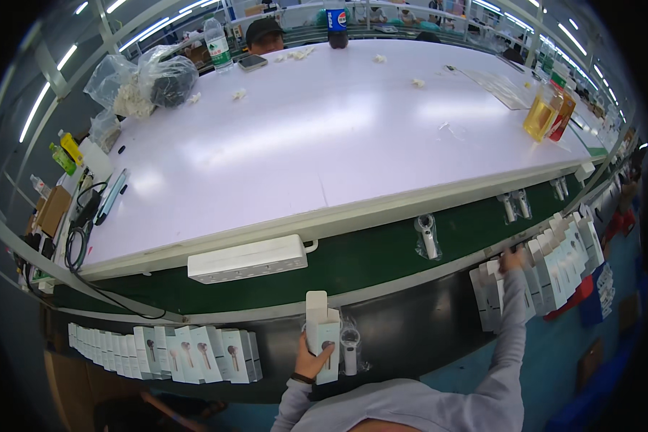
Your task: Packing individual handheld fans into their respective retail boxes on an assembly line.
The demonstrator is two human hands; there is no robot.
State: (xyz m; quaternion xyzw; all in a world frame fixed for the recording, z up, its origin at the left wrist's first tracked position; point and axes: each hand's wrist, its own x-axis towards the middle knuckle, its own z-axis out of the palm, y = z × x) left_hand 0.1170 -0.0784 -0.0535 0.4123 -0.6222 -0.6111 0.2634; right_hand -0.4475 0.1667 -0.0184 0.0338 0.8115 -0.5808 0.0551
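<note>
My left hand point(313, 358) is wrapped round a slim white carton point(327, 333) with a picture of a device on its front. The carton stands upright with its top flap raised. Just right of it, on the dark surface, lies a white handheld device point(350, 349) with a round head, in a clear plastic bag. My right arm stretches far to the right, where my right hand point(511, 261) touches the tops of a row of white cartons point(554, 266). Its fingers are too small and partly hidden to tell their grip.
Another row of cartons point(187, 353) stands at the left. Bagged devices point(428, 236) lie on the green strip. A white power strip point(248, 259) is fixed to the edge of the white table point(266, 165). Bottles and plastic bags point(147, 83) stand on the table; a person in a black cap point(264, 34) is behind it.
</note>
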